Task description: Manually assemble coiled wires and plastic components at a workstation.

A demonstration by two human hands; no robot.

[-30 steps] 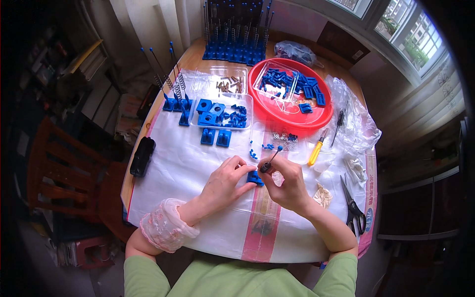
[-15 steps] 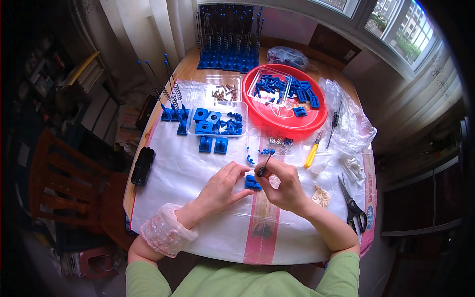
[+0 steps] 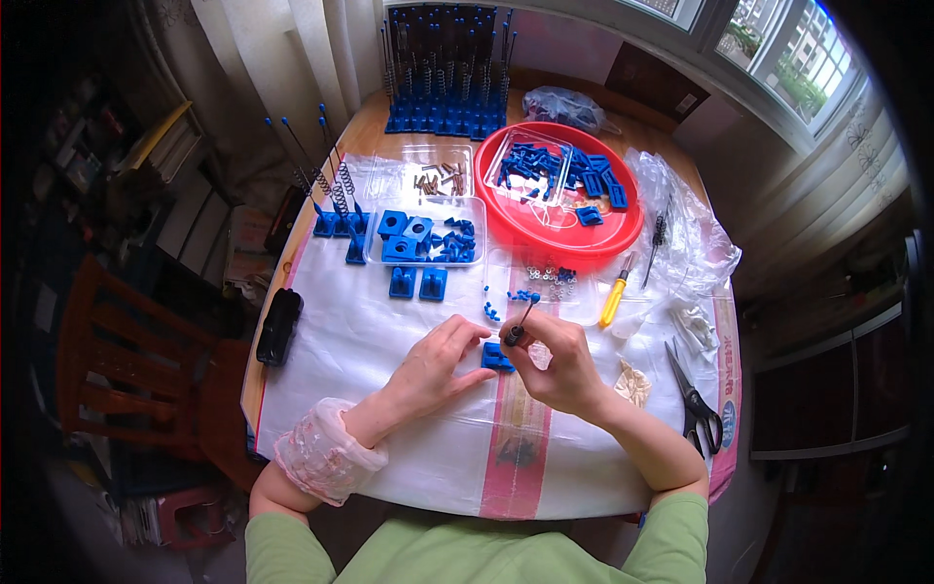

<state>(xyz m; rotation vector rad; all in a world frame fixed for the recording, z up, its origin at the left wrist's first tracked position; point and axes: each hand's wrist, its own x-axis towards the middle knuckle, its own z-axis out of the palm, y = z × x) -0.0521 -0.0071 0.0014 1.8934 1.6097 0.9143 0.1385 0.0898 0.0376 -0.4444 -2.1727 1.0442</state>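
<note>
My right hand [image 3: 562, 368] pinches a thin dark rod with a black spring [image 3: 517, 335] at its lower part. The rod tilts, and a small blue ball shows at its upper end. Under and just left of it, a small blue plastic base [image 3: 497, 357] lies on the white sheet. My left hand [image 3: 438, 356] rests beside that base, thumb and forefinger apart; its thumb tip is close to the base's near left edge, and I cannot tell whether it touches. Small blue beads [image 3: 491, 311] lie just beyond my hands.
Clear trays hold blue parts [image 3: 399, 250] and brown pins [image 3: 443, 181]. A red basin [image 3: 506, 229] carries more blue pieces. Finished-looking spring rods on blue bases [image 3: 448, 117] stand at the back. Right: a yellow-handled tool [image 3: 614, 303], scissors [image 3: 697, 404]. Left: a black case [image 3: 280, 327].
</note>
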